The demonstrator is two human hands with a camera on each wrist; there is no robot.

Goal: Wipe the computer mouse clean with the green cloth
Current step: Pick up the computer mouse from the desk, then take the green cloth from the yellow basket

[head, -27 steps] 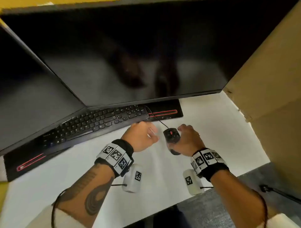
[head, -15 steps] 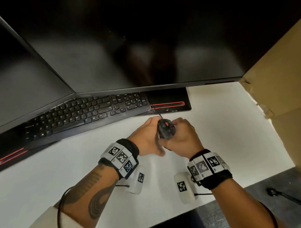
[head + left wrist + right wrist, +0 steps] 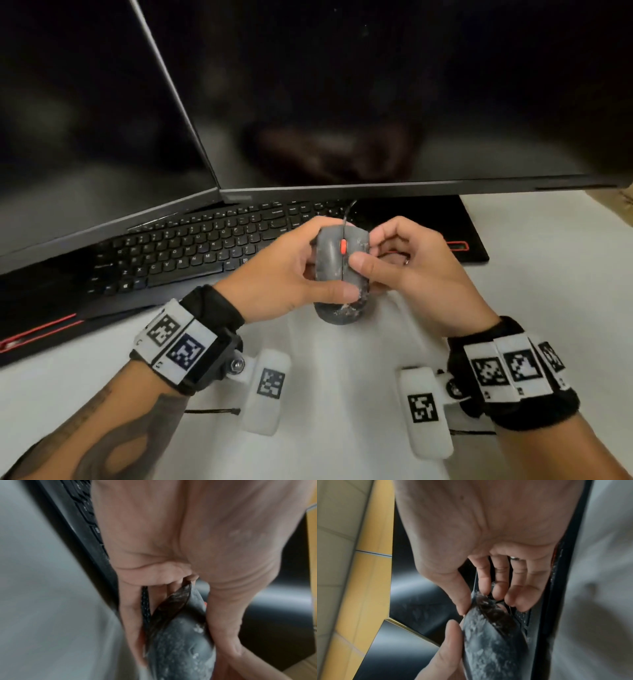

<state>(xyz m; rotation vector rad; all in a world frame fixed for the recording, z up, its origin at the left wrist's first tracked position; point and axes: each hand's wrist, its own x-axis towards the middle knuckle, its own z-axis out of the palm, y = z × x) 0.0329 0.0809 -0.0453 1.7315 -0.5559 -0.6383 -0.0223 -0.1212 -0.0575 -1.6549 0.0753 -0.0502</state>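
Mouse: the computer mouse (image 3: 337,274) is up off the white desk (image 3: 534,281), held between both hands just on the near side of the keyboard (image 3: 191,253). Its top faces the head camera, orange wheel (image 3: 343,246) in the middle, whitish dusty smears all over the shell.
Left hand: the left hand (image 3: 287,270) grips the mouse's left side, thumb laid across the near part of the top, fingers curled round the far-left edge. The left wrist view shows the cable (image 3: 145,605) running between the fingers and the mouse body.
Right hand: the right hand (image 3: 411,270) pinches the right side, thumb pressed on top just right of the wheel, fingertips curled against the right edge and underside. There's a ring on one finger.
Cable: it goes off the far end of the mouse, under the monitor (image 3: 376,96).
Surroundings: a second dark screen (image 3: 89,113) sits far left; the keyboard lies on a black mat with red trim (image 3: 459,236).
Cloth: can't see it in any view.
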